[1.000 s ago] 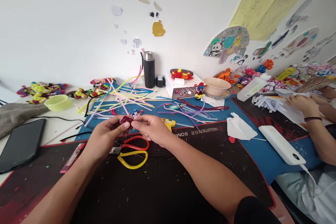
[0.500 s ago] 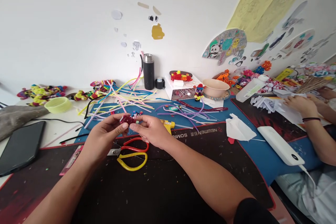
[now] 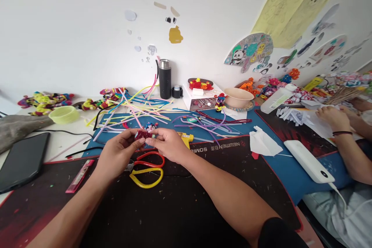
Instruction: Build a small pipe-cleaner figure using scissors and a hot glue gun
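Between my two hands is a small dark red fuzzy piece (image 3: 141,134), which looks like shaped pipe cleaner. My left hand (image 3: 119,153) pinches its left side with thumb and fingers. My right hand (image 3: 168,144) is closed on its right end, where a pale bit shows. Just behind the fingers sits a small blue, white and red figure (image 3: 150,126); whether it touches the red piece I cannot tell. Under my hands lie scissors with one red and one yellow handle (image 3: 147,177), their blades partly hidden. A yellow glue gun (image 3: 186,138) lies beyond my right wrist.
Loose pipe cleaners (image 3: 139,106) spread across the blue mat behind. A black thermos (image 3: 165,80), a white box (image 3: 188,100) and a beige bowl (image 3: 238,98) stand along the wall. A phone (image 3: 24,162) lies left, a power bank (image 3: 309,161) right, near another person's hands (image 3: 333,118).
My left hand has shifted slightly right, closer to my right hand, uncovering more of the pink packet beside my left forearm. The red piece has turned a little between the fingers.
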The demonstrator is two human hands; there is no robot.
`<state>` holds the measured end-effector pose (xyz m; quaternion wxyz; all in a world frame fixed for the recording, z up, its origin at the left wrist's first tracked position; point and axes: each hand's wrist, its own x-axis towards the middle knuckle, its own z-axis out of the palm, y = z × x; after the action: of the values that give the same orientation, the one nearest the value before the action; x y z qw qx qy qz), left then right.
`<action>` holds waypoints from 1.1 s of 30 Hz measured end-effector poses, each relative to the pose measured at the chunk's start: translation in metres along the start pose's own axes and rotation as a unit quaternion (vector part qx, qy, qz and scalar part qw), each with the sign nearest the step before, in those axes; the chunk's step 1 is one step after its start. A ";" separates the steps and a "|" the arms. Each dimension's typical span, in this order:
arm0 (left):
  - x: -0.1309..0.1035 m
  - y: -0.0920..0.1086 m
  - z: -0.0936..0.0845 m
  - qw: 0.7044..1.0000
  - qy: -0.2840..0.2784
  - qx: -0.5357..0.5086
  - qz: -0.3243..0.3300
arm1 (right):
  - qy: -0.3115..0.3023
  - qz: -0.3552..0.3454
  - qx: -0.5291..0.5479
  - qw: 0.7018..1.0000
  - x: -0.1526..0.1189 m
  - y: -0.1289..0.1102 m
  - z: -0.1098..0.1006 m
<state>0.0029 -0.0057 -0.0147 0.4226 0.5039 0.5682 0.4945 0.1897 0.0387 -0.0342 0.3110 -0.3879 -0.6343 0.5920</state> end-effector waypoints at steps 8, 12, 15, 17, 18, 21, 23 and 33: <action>0.002 -0.004 0.000 1.000 -0.003 -0.004 -0.004 | 0.007 -0.010 -0.015 1.000 0.001 0.004 0.002; 0.002 -0.003 0.002 1.000 0.001 0.001 -0.009 | 0.004 -0.017 -0.011 1.000 0.002 0.006 0.003; 0.004 -0.005 0.003 1.000 -0.005 -0.005 -0.020 | 0.012 -0.011 -0.019 1.000 0.001 0.004 0.003; 0.005 -0.006 0.003 0.999 -0.016 -0.027 -0.034 | 0.026 0.000 -0.022 0.999 0.000 0.001 0.002; 0.005 -0.006 0.003 0.998 -0.022 -0.044 -0.040 | 0.034 0.004 -0.021 0.999 -0.001 -0.001 0.002; 0.003 -0.003 0.002 0.994 -0.039 -0.093 -0.047 | 0.050 0.007 -0.014 0.999 -0.002 -0.006 0.001; 0.002 0.000 0.002 0.993 -0.036 -0.101 -0.041 | 0.049 0.000 -0.013 0.999 -0.003 -0.007 0.001; 0.004 -0.006 0.000 0.999 -0.005 -0.031 -0.032 | 0.036 -0.012 -0.058 0.998 -0.003 -0.002 0.005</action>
<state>0.0018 -0.0015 -0.0209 0.4562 0.4746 0.5667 0.4955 0.1864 0.0334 -0.0325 0.3176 -0.4190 -0.6605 0.5360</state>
